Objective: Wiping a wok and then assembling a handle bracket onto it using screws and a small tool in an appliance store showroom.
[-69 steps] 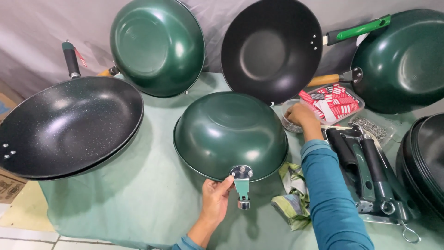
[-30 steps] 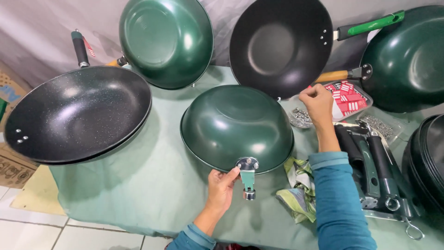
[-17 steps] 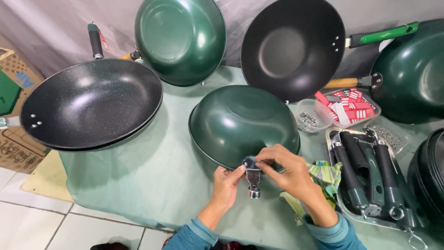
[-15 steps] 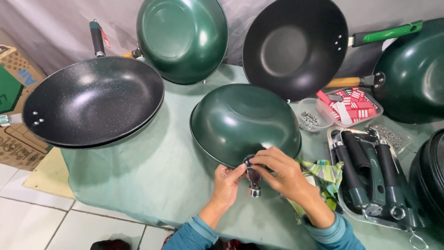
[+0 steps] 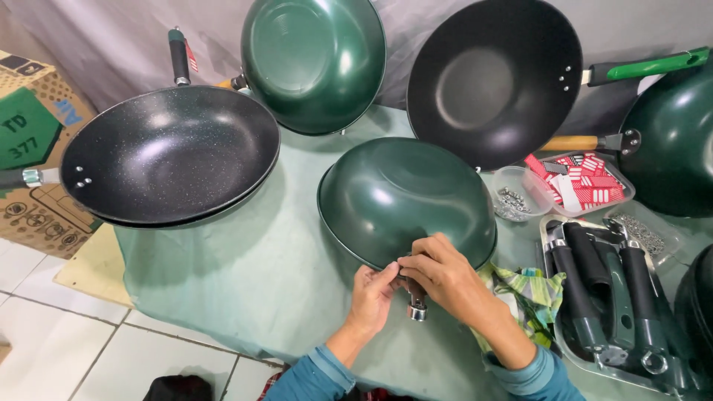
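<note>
The upturned green wok [image 5: 405, 197] lies bottom-up on the pale green tablecloth [image 5: 252, 282], at the near middle of the table, with its short metal handle bracket [image 5: 416, 304] sticking out toward the person. Both hands meet at that bracket: the left hand [image 5: 373, 292] pinches it from the left with thumb and fingers closed on it, and the right hand [image 5: 445, 275] is curled over its top, fingers pressed together on the joint where bracket meets rim. Just right of the right wrist lies one crumpled green-and-yellow cloth [image 5: 531, 293]. Beyond it, a metal tray [image 5: 553, 341] holds at least four dark green and black loose handles [image 5: 579, 297] laid side by side. Farther back sit one small clear tub of screws [image 5: 514, 197] and one tray of red-and-white labels [image 5: 583, 178]. To the left, one large black speckled wok [image 5: 167, 156] rests on the cloth, and a cardboard box [image 5: 30, 148] stands on the floor beside it. At the back, three more woks lean against the grey backdrop: a green one [image 5: 316, 59], a black one with a green handle [image 5: 494, 78], and a dark green one [image 5: 672, 145] at the right edge. That makes five woks that I can count clearly.
</note>
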